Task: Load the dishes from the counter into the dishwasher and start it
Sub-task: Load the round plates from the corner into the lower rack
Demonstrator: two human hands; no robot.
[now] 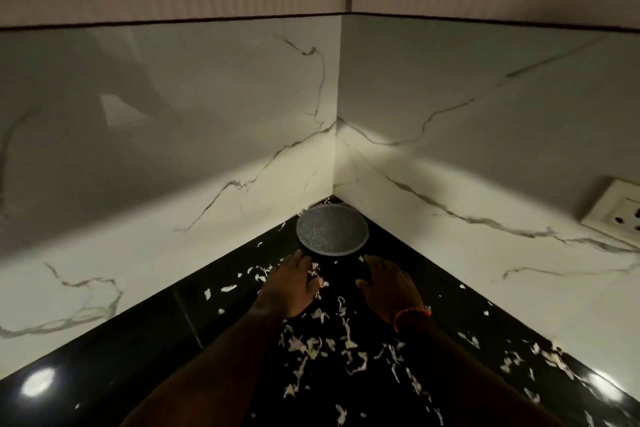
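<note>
Corner of a glossy black surface (138, 350), bounded left and right by veined white marble-look walls (207, 156) meeting at the far corner. A round, speckled grey plate (331, 229) sits in that corner, its far rim close to both walls. Left hand (289, 284) and right hand (389, 284) reach palm-down just near of the plate, each grip spread, holding nothing. Pale, thin shreds (346, 340) litter the surface. A white socket (620, 210) is at right.
</note>
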